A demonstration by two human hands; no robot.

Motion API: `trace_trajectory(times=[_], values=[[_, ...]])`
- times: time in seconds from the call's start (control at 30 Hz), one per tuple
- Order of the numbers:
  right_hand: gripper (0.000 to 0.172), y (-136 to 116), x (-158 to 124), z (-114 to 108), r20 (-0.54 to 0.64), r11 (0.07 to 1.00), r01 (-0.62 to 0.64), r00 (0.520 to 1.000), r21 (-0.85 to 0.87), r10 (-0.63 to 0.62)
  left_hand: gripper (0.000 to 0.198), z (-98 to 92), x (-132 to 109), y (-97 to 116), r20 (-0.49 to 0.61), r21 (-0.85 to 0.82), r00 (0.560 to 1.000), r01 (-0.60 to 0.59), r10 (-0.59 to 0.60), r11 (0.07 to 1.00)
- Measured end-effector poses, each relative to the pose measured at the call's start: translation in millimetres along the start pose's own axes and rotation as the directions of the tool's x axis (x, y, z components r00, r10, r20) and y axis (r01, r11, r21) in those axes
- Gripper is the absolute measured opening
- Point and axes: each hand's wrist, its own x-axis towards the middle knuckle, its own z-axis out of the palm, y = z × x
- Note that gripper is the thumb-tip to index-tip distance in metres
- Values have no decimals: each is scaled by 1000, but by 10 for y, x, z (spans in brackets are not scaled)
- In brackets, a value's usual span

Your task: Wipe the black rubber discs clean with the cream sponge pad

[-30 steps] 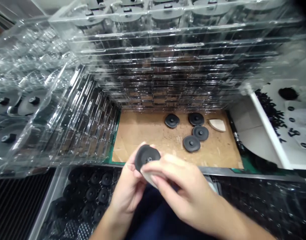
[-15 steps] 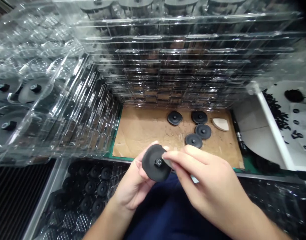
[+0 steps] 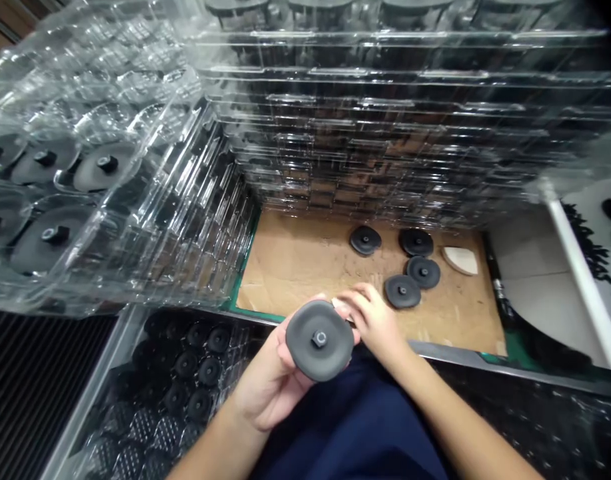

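Observation:
A black rounded disc-shaped part (image 3: 305, 357) with a short central stem faces up in my left hand (image 3: 270, 393), whose fingers support it from beneath and along its rim. Close by its upper right edge is my right hand (image 3: 378, 323), fingers curled together and their tips partly hidden. Whatever they pinch, if anything, I cannot make out. Beyond my hands, several similar black discs lie stem up on a brown cardboard sheet (image 3: 295, 267), one of them (image 3: 402, 291) just past my right hand.
Tall stacks of clear plastic trays (image 3: 335, 127) rise at the back and left (image 3: 185, 200), the left one holding black discs. A pale wedge-shaped piece (image 3: 460, 260) lies on the cardboard. A white bin (image 3: 580, 267) stands right. Another tray of discs (image 3: 185, 380) sits lower left.
My right hand has moved from over the disc's face near its stem to beyond its upper right edge. The disc now faces me more squarely in my left hand. The view has shifted slightly.

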Motion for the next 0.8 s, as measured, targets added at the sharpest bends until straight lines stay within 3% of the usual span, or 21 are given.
trace_trajectory(times=[0.2,0.33,0.4,0.5,0.57,0.67,0.73,0.8], values=[[32,112,-234,69,-32,988,-25,999,-150,21,53,-103,16,-53,-16,29,999,-48,49,998],[28,104,-126,-10,-61,988,-16,998,-156,6,47,-49,31,-55,-61,30,997,-36,38,999],[25,-46,-30,-142,-90,992,-4,996,-129,-8,46,-5,34,-53,-50,47,998,-24,26,999],[24,-504,19,-381,-185,997,59,980,-54,-68,44,31,39,-59,-47,76,998,-48,51,996],[22,-846,-30,-485,-266,968,251,934,7,-240,45,31,48,-66,-83,95,992,-82,90,992],[22,-1170,-112,-521,-100,891,450,891,53,-444,45,33,73,-68,-115,148,982,-135,153,980],[19,-1233,-99,-503,49,892,442,893,92,-447,44,60,92,-73,-146,169,971,-164,189,972],[20,-1234,-36,-480,30,896,442,896,35,-443,42,106,107,-92,-162,179,969,-157,187,971]])
